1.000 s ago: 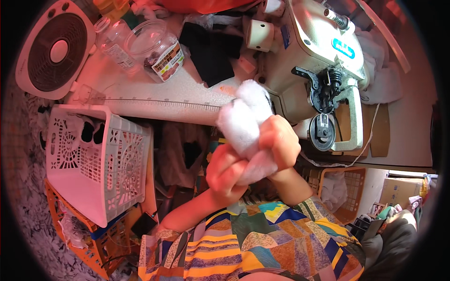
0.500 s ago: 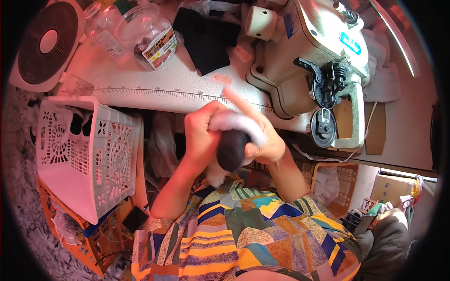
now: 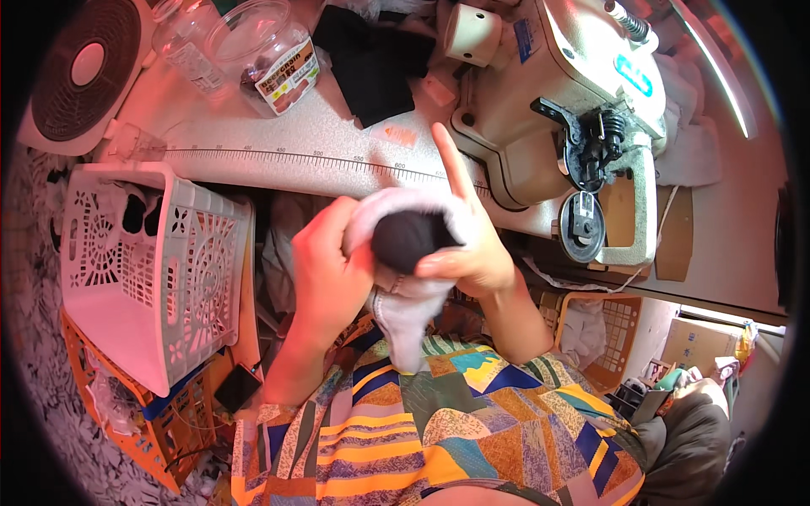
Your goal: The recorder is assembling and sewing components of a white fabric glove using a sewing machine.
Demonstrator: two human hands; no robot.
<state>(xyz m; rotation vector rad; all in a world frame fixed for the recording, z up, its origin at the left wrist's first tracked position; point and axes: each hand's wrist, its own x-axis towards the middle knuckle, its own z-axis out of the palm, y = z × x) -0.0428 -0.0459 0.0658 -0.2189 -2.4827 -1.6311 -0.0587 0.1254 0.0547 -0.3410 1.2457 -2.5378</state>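
Note:
A pale, soft, sock-like fabric piece (image 3: 405, 308) with a black part (image 3: 403, 242) in its round opening is held up between my two hands, in front of my patterned shirt. My left hand (image 3: 327, 263) is closed around the left side of its rim. On the other side my right hand (image 3: 474, 253) grips the rim, thumb pressed against the black part and index finger stretched up and away. The lower end of the piece hangs down toward my lap.
Beyond my hands is a white worktable (image 3: 245, 169) with a ruler strip. A cream sewing machine (image 3: 523, 126) stands on its right, black cloth (image 3: 367, 67) and clear plastic jars (image 3: 261, 51) behind. At left are a fan (image 3: 84, 67) and a white basket (image 3: 160, 278) holding white-and-black pieces.
My left hand has moved a little left and the opening is spread wider, its black part turned more upward. The pale end now hangs lower. My right index finger points higher.

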